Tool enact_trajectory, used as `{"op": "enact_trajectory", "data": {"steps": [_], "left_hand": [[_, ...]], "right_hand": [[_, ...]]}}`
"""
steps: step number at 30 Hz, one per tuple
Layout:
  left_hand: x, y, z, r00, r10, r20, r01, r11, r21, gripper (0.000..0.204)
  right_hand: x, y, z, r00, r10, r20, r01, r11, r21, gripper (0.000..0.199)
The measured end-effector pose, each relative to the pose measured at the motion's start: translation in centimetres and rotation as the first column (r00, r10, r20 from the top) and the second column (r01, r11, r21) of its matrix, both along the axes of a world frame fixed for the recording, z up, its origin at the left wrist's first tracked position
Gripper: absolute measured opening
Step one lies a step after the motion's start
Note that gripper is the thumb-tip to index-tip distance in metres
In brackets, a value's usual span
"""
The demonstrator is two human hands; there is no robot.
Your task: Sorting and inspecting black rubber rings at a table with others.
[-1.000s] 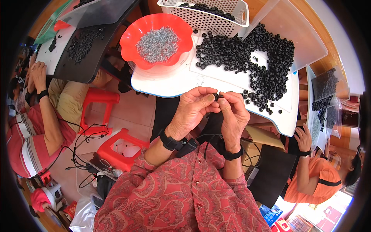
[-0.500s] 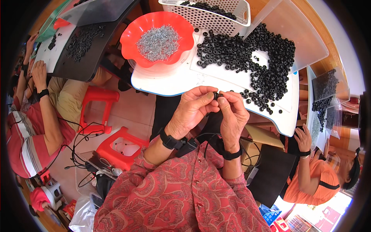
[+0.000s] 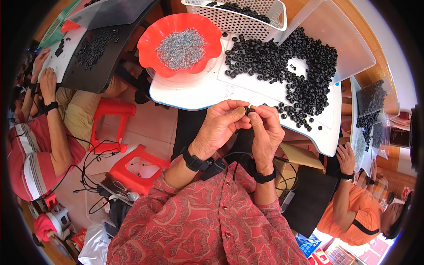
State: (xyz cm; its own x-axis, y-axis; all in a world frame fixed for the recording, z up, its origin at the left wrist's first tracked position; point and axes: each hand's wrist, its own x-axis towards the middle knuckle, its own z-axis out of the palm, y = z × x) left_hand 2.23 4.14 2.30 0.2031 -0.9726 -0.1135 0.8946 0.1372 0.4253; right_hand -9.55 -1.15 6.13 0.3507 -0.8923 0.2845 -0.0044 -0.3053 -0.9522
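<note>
Just off the near edge of the white table, both my hands meet over a small round black part. My left hand pinches it between thumb and fingertips. The thumb and forefinger of my right hand close on its other side, and the fingertips partly hide it. Beyond my hands lies a spread of similar black ring-shaped parts, with some loose ones near the table edge. A red scalloped bowl holding small clear pieces stands to the left.
A white perforated basket with black parts is at the back, beside a translucent plastic lid. Red stools and cables lie at my left. Co-workers sit left and right, one in an orange shirt.
My hands stay nearly in place, with slight finger movement around the black part. The person at right has leaned lower, and the hands at far left have shifted.
</note>
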Motion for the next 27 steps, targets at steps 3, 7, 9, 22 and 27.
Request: {"op": "enact_trajectory", "data": {"steps": [3,7,9,22,27], "left_hand": [[-0.1,0.0,-0.4,1.0,0.002,0.003,-0.002,1.0,-0.025,0.021],[-0.1,0.0,-0.8,1.0,-0.01,0.017,0.01,0.999,-0.043,0.022],[-0.1,0.1,-0.7,1.0,-0.012,0.02,0.013,0.999,-0.049,0.022],[-0.3,0.0,-1.0,0.994,0.033,0.108,-0.033,0.999,-0.004,0.02],[-0.4,0.2,-1.1,0.992,0.04,0.118,-0.041,0.999,0.007,0.02]], "right_hand": [[-0.2,0.1,0.1,1.0,-0.005,-0.028,0.003,0.999,-0.047,0.011],[-0.4,0.0,-0.2,1.0,0.009,-0.021,-0.01,0.997,-0.074,0.011],[-0.7,-0.2,-0.1,0.999,0.025,-0.022,-0.026,0.997,-0.072,0.012],[-1.2,-0.5,-1.3,0.997,0.002,-0.073,-0.009,0.995,-0.095,0.012],[-1.2,-0.4,-1.2,0.997,0.016,-0.08,-0.024,0.994,-0.106,0.012]]}}
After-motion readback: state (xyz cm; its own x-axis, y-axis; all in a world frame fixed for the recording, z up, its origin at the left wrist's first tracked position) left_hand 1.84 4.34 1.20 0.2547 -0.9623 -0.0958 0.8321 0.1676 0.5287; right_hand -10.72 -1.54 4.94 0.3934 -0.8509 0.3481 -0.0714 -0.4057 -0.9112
